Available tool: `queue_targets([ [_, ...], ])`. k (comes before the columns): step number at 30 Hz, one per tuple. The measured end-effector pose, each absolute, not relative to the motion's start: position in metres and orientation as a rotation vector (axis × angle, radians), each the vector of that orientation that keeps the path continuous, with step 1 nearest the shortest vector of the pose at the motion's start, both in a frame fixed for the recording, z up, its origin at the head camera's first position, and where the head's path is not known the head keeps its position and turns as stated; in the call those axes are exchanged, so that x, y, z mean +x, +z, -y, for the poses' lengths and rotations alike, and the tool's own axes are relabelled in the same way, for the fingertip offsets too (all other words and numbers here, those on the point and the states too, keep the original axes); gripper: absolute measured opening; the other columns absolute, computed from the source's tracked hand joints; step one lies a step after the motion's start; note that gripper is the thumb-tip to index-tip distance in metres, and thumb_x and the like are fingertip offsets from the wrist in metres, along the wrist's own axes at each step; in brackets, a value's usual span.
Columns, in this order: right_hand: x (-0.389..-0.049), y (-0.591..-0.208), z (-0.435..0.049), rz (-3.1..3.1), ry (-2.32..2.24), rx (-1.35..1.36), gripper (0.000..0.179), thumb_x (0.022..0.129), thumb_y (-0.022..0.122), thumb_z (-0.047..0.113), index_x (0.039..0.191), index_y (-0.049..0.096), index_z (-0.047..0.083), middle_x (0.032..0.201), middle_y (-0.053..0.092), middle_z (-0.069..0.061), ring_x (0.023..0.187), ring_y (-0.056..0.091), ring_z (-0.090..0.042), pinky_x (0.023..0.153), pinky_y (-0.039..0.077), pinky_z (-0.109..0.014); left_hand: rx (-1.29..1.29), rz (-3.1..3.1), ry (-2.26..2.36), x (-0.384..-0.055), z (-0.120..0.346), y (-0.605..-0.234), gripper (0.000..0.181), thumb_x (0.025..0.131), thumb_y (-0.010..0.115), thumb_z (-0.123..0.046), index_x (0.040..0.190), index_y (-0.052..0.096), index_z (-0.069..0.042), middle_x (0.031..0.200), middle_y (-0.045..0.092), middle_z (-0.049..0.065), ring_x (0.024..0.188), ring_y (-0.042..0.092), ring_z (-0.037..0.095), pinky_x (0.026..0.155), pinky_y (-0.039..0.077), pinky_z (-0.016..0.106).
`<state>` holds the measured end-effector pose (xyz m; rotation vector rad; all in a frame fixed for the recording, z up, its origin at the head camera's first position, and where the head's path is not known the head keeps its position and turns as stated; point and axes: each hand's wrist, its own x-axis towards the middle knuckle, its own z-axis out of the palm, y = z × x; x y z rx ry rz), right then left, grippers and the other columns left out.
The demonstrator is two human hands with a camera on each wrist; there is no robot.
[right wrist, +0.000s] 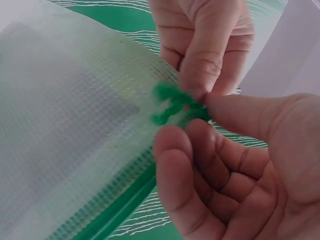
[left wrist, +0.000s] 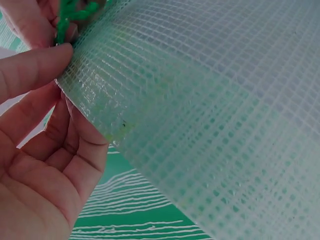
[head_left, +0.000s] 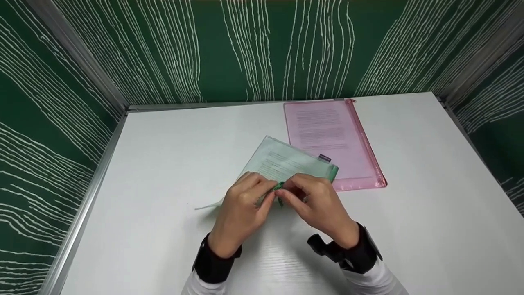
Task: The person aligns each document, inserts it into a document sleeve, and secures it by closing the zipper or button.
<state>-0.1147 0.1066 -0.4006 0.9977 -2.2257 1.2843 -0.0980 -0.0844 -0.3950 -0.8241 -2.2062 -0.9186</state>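
A pale green mesh zipper pouch (head_left: 278, 159), with a printed sheet visible through it, is raised at its near edge and slanted over the table. My left hand (head_left: 244, 205) pinches its edge near a corner between thumb and fingers. Opposite it, my right hand (head_left: 323, 200) pinches the same corner by the end of the green zipper (right wrist: 130, 200). A short green cord (right wrist: 170, 102) sticks out between the fingertips of both hands, which nearly meet. What fastens the cord is hidden by the fingers.
A pink mesh zipper pouch (head_left: 319, 127) with a printed sheet inside lies flat at the back right, partly behind the green pouch. The white table (head_left: 172, 155) is enclosed by green panels (head_left: 221, 53) with white wavy lines. A small dark tab (head_left: 324, 158) sits on the green pouch's far edge.
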Motion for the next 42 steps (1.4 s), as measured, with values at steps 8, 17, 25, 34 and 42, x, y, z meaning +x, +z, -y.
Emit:
queue_targets([
  [8,-0.116,-0.398,-0.108,2.177,1.309,1.044,0.021,0.088,0.069,-0.011,0.082,0.064,0.009,0.073,0.058,0.003,0.063,0.055,-0.006,0.055,0.046,-0.018,-0.842,2.218,-0.933,-0.097,0.085,-0.395,0.012,0.086,0.080,0.002,0.096,0.078,-0.005,0.085,0.064,0.002,0.079,0.061,0.015,0.066,0.049,0.025],
  [17,-0.115,-0.396,-0.112,2.217,1.384,1.042,0.020,0.091,0.066,-0.012,0.087,0.060,0.007,0.081,0.062,0.002,0.069,0.059,-0.008,0.062,0.053,-0.023,-0.846,2.215,-0.928,-0.097,0.086,-0.395,0.013,0.086,0.080,0.003,0.096,0.078,-0.005,0.085,0.064,0.002,0.080,0.061,0.015,0.067,0.050,0.025],
  [25,-0.115,-0.395,-0.119,2.301,1.389,1.049,0.012,0.094,0.069,-0.004,0.097,0.071,0.007,0.087,0.066,0.003,0.074,0.057,-0.009,0.066,0.048,-0.022,-0.843,2.200,-0.927,-0.098,0.086,-0.395,0.013,0.085,0.080,0.004,0.095,0.078,-0.004,0.084,0.064,0.003,0.078,0.060,0.015,0.065,0.049,0.026],
  [34,-0.116,-0.393,-0.117,2.162,1.389,1.069,0.017,0.090,0.073,-0.007,0.095,0.074,0.009,0.081,0.059,0.000,0.069,0.052,-0.011,0.063,0.043,-0.020,-0.838,2.163,-0.968,-0.099,0.089,-0.395,0.010,0.087,0.079,0.002,0.096,0.078,-0.003,0.084,0.065,0.003,0.076,0.059,0.014,0.064,0.048,0.024],
  [42,-0.117,-0.396,-0.113,2.087,1.656,1.095,0.020,0.094,0.065,-0.012,0.093,0.070,0.007,0.072,0.059,-0.004,0.055,0.055,-0.017,0.052,0.044,-0.021,-0.837,2.084,-1.058,-0.100,0.089,-0.395,0.007,0.091,0.076,-0.004,0.097,0.079,-0.003,0.084,0.066,0.003,0.076,0.059,0.014,0.065,0.048,0.023],
])
